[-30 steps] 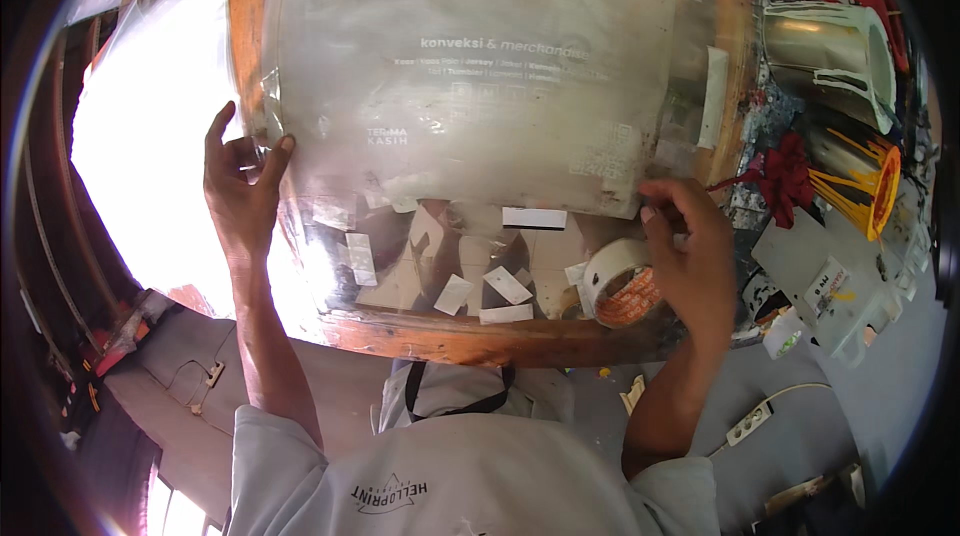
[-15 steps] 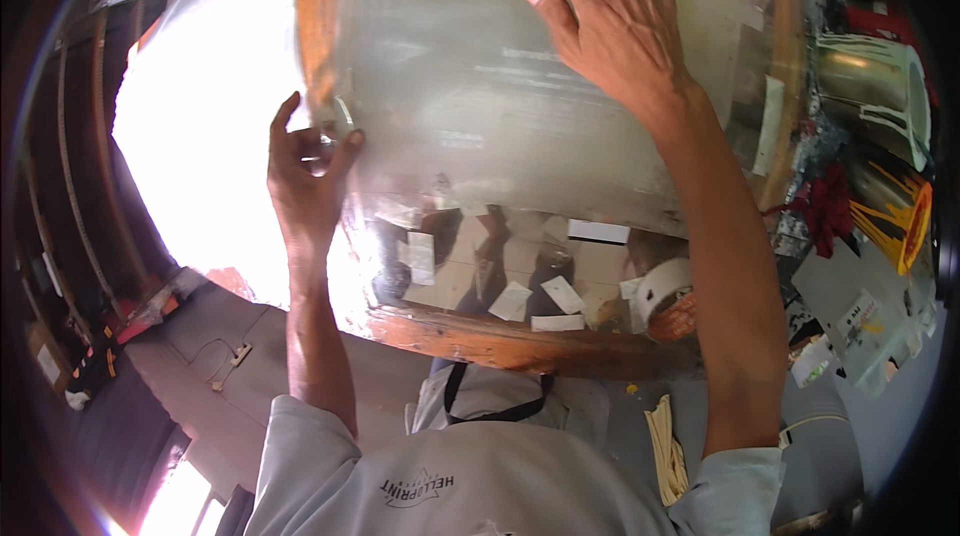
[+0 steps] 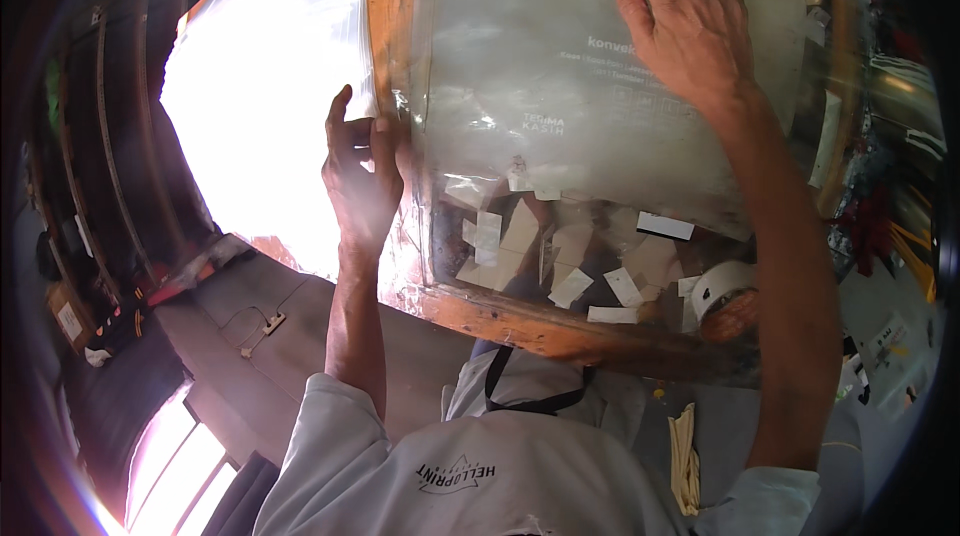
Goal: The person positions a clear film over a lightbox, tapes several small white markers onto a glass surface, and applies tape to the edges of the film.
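Note:
A large clear plastic bag with white print lies flat on a glass-topped table. My right hand rests on its upper right part with the fingers spread, and the topmost fingertips reach the edge of view. My left hand hovers at the right edge of a glaring white stack of plastic sheets, left of the bag. Its index finger points up, while the thumb and another finger meet in a pinch. Glare hides what, if anything, lies between them.
A wooden frame borders the table's near side. Several white paper slips and a roll of tape sit near it. On the floor are a socket strip and a bundle of pale strips. Dark shelving stands left.
The view has swung, so the table and both hands appear farther right. My left hand has moved leftward from the bag's edge, toward the white stack. My right hand stays on the bag.

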Demonstrator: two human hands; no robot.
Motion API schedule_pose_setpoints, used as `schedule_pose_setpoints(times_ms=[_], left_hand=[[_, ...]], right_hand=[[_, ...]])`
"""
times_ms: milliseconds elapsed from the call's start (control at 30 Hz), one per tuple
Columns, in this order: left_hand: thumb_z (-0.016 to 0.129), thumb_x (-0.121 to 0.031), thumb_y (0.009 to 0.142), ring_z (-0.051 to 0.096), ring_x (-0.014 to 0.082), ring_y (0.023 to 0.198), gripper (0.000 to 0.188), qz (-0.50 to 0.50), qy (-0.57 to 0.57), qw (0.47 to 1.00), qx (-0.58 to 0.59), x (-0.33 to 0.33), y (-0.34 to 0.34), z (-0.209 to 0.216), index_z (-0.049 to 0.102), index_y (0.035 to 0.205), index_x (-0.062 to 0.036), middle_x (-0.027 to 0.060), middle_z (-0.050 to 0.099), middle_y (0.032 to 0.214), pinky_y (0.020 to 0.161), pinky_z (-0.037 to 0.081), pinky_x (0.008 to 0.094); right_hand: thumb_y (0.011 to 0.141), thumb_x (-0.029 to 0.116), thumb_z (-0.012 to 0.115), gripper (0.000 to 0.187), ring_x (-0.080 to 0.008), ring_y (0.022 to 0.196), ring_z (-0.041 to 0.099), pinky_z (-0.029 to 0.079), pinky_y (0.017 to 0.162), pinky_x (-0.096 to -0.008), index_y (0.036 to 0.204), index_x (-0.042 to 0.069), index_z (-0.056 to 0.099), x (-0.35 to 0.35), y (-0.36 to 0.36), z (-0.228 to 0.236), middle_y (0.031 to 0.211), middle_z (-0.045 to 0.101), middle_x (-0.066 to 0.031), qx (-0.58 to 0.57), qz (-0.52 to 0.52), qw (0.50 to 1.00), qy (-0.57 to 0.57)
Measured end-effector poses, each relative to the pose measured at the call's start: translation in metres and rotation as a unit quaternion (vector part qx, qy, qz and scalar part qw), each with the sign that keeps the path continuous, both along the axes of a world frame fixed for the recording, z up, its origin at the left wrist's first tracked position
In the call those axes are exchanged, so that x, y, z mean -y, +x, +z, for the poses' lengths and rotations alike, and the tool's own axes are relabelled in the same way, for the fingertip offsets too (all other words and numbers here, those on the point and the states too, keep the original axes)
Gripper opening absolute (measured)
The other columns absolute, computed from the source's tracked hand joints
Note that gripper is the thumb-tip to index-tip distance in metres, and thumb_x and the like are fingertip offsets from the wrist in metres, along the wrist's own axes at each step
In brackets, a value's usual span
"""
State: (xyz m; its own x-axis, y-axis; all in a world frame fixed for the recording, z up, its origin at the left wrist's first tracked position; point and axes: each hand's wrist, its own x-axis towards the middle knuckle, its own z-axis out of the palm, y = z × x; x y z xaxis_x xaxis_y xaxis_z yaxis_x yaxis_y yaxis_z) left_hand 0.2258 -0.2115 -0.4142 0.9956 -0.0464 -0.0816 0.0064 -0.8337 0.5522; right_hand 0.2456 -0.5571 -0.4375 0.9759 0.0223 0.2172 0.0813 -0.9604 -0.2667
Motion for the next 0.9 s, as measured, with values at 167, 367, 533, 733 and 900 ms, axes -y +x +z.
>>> schedule_pose_setpoints(times_ms=[167,367,533,733,900], left_hand=[[0.046,-0.018,0.108,0.069,0.0205,0.082,0.045,-0.013,0.094,0.994,0.047,-0.031,-0.004,-0.012,0.043,0.149,0.0005,0.0119,0.072,0.092,0.081,0.055,0.0377],[0.046,-0.027,0.108,0.066,0.0303,0.098,0.058,0.102,0.092,0.99,0.029,-0.002,-0.004,0.005,0.027,0.156,0.0007,0.0217,0.067,0.109,0.09,0.051,0.0466],[0.052,-0.042,0.104,0.044,0.047,0.133,0.08,0.027,0.248,0.948,0.199,0.035,0.0,-0.003,0.019,0.159,0.0051,0.0319,0.038,0.15,0.114,0.029,0.0592],[0.035,-0.045,0.109,0.009,0.0488,0.155,0.075,-0.2,0.034,0.971,0.128,0.127,-0.015,-0.037,0.017,0.159,0.0078,0.0321,0.021,0.163,0.126,0.007,0.0591],[0.02,-0.052,0.11,0.003,0.0421,0.158,0.078,-0.169,0.1,0.978,0.071,0.122,-0.018,-0.042,0.01,0.162,0.0056,0.0277,0.013,0.168,0.127,0.0,0.0552]], right_hand=[[0.095,0.028,0.062,0.04,-0.0304,0.113,0.053,0.045,0.098,-0.0472,0.13,0.009,0.059,-0.006,0.0,-0.001,0.114,0.051,-0.0125,0.013,-0.009,1.0,-0.019],[0.096,0.028,0.061,0.04,-0.03,0.113,0.052,0.045,0.098,-0.0471,0.131,0.009,0.059,-0.004,0.0,-0.003,0.114,0.051,-0.0122,0.001,-0.005,1.0,-0.026],[0.095,0.028,0.061,0.04,-0.03,0.113,0.053,0.045,0.098,-0.0474,0.13,0.008,0.059,-0.002,0.001,-0.003,0.113,0.051,-0.0123,-0.01,0.001,1.0,-0.023],[0.092,0.029,0.064,0.041,-0.0307,0.11,0.054,0.046,0.096,-0.0472,0.128,0.009,0.061,-0.002,0.0,-0.005,0.11,0.052,-0.0121,0.036,0.005,0.999,-0.028],[0.091,0.029,0.064,0.041,-0.0304,0.11,0.055,0.047,0.095,-0.047,0.128,0.01,0.062,-0.001,-0.001,-0.003,0.11,0.053,-0.0115,0.039,0.005,0.999,-0.016]])
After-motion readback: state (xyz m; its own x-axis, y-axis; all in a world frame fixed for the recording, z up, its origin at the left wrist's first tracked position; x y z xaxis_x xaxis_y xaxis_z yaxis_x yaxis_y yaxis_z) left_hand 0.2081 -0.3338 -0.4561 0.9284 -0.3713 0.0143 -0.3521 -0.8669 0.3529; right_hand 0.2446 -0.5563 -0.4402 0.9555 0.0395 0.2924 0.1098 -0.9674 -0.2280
